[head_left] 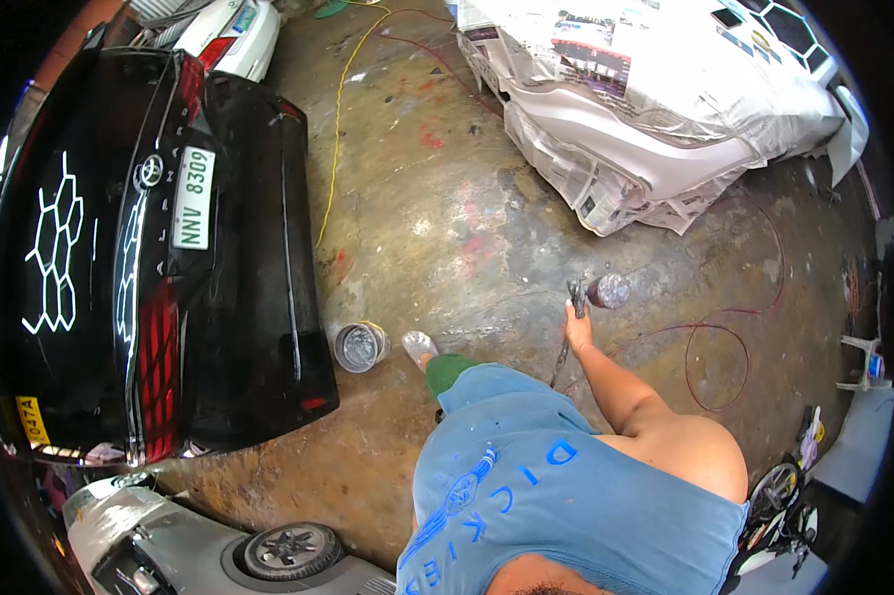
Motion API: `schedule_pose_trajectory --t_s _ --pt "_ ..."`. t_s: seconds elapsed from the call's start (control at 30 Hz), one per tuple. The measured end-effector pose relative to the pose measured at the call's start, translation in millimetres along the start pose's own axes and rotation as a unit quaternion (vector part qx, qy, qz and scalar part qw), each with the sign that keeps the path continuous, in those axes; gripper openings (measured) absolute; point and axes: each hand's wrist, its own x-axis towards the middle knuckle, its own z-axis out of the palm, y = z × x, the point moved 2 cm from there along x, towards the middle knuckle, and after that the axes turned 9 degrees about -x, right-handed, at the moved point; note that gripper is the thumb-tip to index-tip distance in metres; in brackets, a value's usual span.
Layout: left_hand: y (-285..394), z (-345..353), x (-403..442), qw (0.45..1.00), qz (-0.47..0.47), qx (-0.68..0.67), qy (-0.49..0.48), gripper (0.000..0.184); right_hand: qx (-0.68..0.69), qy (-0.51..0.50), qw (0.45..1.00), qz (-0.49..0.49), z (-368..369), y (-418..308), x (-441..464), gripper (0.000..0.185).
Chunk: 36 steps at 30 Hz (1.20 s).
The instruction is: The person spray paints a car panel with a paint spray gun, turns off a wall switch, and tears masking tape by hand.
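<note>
My right hand is wrapped round the handle of a dark spray gun, held out low over the floor. A round cup, stained and greyish, is at the gun's right side; whether it is joined to the gun I cannot tell. From the gun's handle a hose hangs down toward my body. My left hand does not show; my torso in the blue shirt hides that side. My foot in a light shoe stands beside a metal bucket.
A black car stands at the left, and a newspaper-masked car body at the upper right. Red hose loops over the floor at right; a yellow cord runs near the black car. A grey car is at lower left.
</note>
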Motion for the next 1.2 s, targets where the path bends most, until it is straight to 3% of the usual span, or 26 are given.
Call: schedule_pose_trajectory --t_s 0.17,0.27,0.4,0.5,0.7,0.8,0.87,0.93,0.97,1.03,1.13,1.2 --pt "29 1 15 1.0 -0.004 -0.008 -0.014 0.035 0.111 0.053 0.989 -0.087 -14 -106 51 0.058" --pt "42 6 17 0.999 -0.027 -0.012 -0.025 0.036 0.143 0.135 0.976 -0.092 -11 -156 105 0.048" --pt "49 7 12 0.996 -0.079 -0.008 -0.028 0.037 0.177 0.163 0.967 -0.087 -3 -217 165 0.047" --pt "61 11 4 0.992 -0.126 0.0 -0.024 0.038 0.14 0.153 0.977 -0.047 3 -242 217 0.047" --pt "140 47 19 0.983 -0.182 -0.008 -0.01 0.041 0.127 0.201 0.967 -0.095 28 -266 304 0.046" --pt "197 86 44 0.992 -0.126 0.018 0.013 0.042 0.125 0.16 0.974 -0.099 32 -275 319 0.044" --pt "285 138 45 0.987 0.008 0.151 0.046 0.049 0.125 0.143 0.976 -0.11 34 -284 321 0.039" --pt "350 185 51 0.928 0.171 0.329 0.029 0.044 0.129 0.116 0.982 -0.071 35 -280 315 0.046" --pt "372 206 56 0.913 0.198 0.356 -0.015 0.042 0.129 0.104 0.985 -0.049 33 -275 311 0.054" --pt "410 244 67 0.867 0.26 0.412 -0.109 0.039 0.154 0.109 0.982 -0.014 28 -259 297 0.053" --pt "440 292 82 0.777 0.228 0.523 -0.266 0.034 0.195 0.121 0.973 0.005 1 -252 262 0.046" --pt "469 316 86 0.737 0.219 0.564 -0.302 0.033 0.205 0.148 0.967 0.021 -16 -234 251 0.04"
